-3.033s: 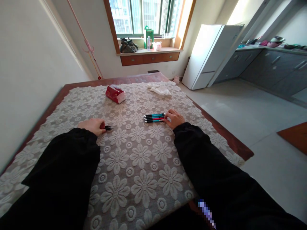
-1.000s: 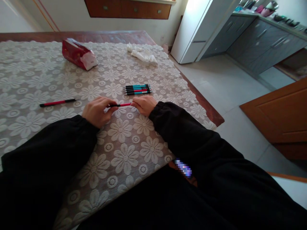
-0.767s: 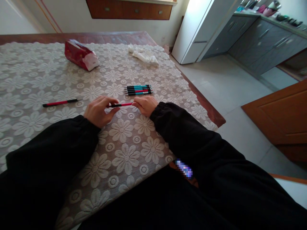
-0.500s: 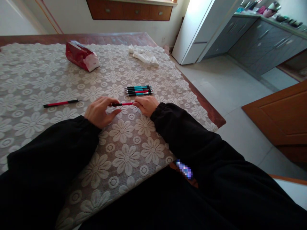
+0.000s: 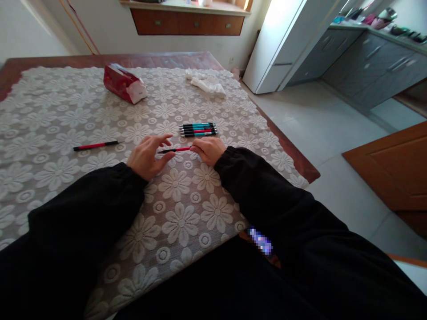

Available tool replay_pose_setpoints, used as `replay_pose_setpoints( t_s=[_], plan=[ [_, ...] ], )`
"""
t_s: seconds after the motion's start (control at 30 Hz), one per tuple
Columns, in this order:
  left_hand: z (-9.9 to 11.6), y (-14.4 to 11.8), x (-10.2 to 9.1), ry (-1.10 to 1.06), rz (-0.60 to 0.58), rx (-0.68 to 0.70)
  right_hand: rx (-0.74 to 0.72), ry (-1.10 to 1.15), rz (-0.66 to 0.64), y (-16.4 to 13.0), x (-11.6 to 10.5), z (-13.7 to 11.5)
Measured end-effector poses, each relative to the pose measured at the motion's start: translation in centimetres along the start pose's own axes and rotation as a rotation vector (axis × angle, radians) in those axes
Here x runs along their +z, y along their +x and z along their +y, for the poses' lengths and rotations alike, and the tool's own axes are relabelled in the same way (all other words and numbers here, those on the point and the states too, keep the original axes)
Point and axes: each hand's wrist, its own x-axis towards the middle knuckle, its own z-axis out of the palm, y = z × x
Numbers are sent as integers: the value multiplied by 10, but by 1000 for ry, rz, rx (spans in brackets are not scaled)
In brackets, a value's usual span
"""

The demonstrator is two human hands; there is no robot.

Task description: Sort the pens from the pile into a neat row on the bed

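Note:
My right hand pinches one end of a red-and-black pen, which lies sideways with its dark end toward the left. My left hand is at that dark end, its fingers spread and its thumb close under the pen; whether the thumb touches it I cannot tell. Just behind my right hand, several teal, red and black pens lie side by side in a neat row. Another red-and-black pen lies alone to the left of my left hand.
A lace tablecloth with flower patterns covers the wooden table. Toward the back are a red packet and a crumpled white tissue. A white fridge and grey cabinets stand beyond, right of the table.
My left hand's fingers have opened away from the pen's dark end, so more of it shows. My right hand still holds the other end. The whole view has shifted slightly.

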Motion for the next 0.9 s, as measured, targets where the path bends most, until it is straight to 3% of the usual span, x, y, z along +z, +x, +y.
replay_pose_setpoints(
  t_s=[0.17,0.33,0.53,0.7,0.9],
  plan=[
    [-1,0,1,0,-80,10,-57,52,26,0,1,2],
    [0,1,0,-18,-18,13,-105,75,91,-1,2,4],
    [2,0,-2,53,-101,16,-163,112,134,-1,-1,8],
    [3,0,-2,106,-26,-45,-148,73,172,-2,-9,22],
    [3,-2,-1,59,4,-21,-182,24,132,-4,-13,42]
  ],
)
